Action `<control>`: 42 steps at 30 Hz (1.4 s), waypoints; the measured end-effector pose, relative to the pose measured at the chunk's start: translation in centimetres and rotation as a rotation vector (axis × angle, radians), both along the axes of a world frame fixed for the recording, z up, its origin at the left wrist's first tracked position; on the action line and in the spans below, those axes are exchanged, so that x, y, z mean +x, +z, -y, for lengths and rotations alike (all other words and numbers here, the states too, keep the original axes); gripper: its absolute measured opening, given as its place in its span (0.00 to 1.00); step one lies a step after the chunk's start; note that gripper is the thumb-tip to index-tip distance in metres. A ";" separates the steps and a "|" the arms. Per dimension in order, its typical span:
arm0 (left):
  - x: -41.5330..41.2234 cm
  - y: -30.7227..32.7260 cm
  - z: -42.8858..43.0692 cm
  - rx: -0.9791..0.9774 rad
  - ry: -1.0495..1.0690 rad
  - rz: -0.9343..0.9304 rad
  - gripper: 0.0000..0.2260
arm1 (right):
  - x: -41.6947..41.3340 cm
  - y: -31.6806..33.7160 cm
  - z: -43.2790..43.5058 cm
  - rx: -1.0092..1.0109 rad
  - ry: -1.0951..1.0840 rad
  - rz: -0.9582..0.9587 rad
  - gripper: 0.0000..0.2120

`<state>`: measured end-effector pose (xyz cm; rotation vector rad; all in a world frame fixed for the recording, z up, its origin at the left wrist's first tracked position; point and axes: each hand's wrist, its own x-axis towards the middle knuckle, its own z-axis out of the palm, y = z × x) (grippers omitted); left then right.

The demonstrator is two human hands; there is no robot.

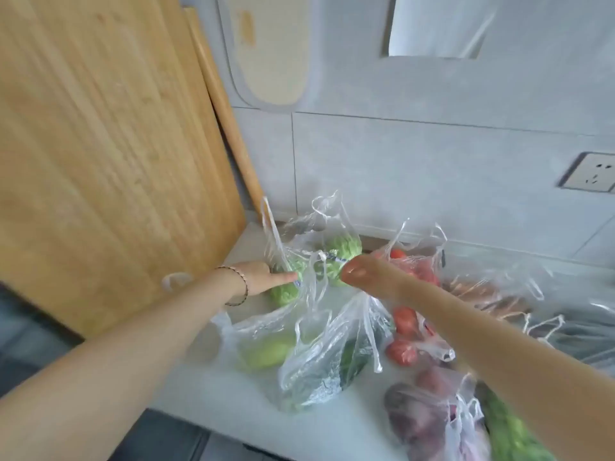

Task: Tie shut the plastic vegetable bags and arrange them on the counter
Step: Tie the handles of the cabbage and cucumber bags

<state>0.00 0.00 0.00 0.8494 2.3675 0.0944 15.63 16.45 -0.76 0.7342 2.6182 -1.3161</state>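
A clear plastic bag of green bumpy vegetables (342, 249) stands at the back of the counter. My left hand (263, 277) grips one side of its twisted handles and my right hand (361, 272) grips the other, a knot between them. In front lie a bag of pale green vegetables (266, 347) and a bag of dark green ones (332, 377). A bag of tomatoes (406, 321) sits to the right, a bag of purple vegetables (426, 417) nearer me. My fingertips are mostly hidden by the plastic.
A large wooden board (100, 144) leans against the wall on the left, with a rolling pin (229, 128) beside it. More bags (499, 294) crowd the right side of the counter (206, 387). A wall socket (592, 174) is at far right.
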 end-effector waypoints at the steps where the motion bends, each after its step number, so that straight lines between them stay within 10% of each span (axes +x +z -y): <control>1: -0.2 0.1 0.4 -0.078 -0.004 0.073 0.39 | -0.1 -0.4 0.6 0.035 0.048 0.035 0.25; 5: -1.0 0.3 2.4 -0.512 -0.155 0.138 0.43 | -1.9 -2.5 3.7 0.159 0.185 0.067 0.43; 8: -2.1 -0.9 2.6 -0.755 -0.387 0.024 0.15 | -3.8 -4.2 4.6 0.196 0.218 0.073 0.37; 13: -7.8 -2.2 2.9 -0.397 -0.354 -0.154 0.13 | -6.9 -5.8 5.0 0.124 0.089 -0.086 0.10; 16: -11.4 -2.5 3.1 -0.109 -0.231 -0.088 0.17 | -8.8 -6.8 6.2 -0.288 -0.116 -0.205 0.06; 22: -12.4 -4.3 2.1 0.306 0.088 0.475 0.07 | -12.5 -9.7 8.7 -0.587 -0.599 -0.336 0.20; 26: -11.9 -5.1 1.2 0.456 0.116 0.668 0.07 | -13.0 -9.9 9.6 -0.841 -0.455 -0.395 0.12; 32: -11.9 -5.7 0.2 0.866 0.207 0.946 0.08 | -14.5 -9.3 10.5 -0.474 -0.464 -0.330 0.08; 35: -11.9 -8.5 1.8 1.113 0.401 0.924 0.33 | -14.1 -10.1 10.3 -0.689 -0.703 -0.341 0.14; 39: -9.1 -11.5 3.9 0.804 0.165 0.789 0.51 | -13.0 -10.1 10.2 -0.759 -0.666 -0.275 0.11; 42: -6.9 -12.1 3.6 0.662 0.199 0.759 0.33 | -12.6 -9.7 10.0 -0.679 -0.665 -0.266 0.12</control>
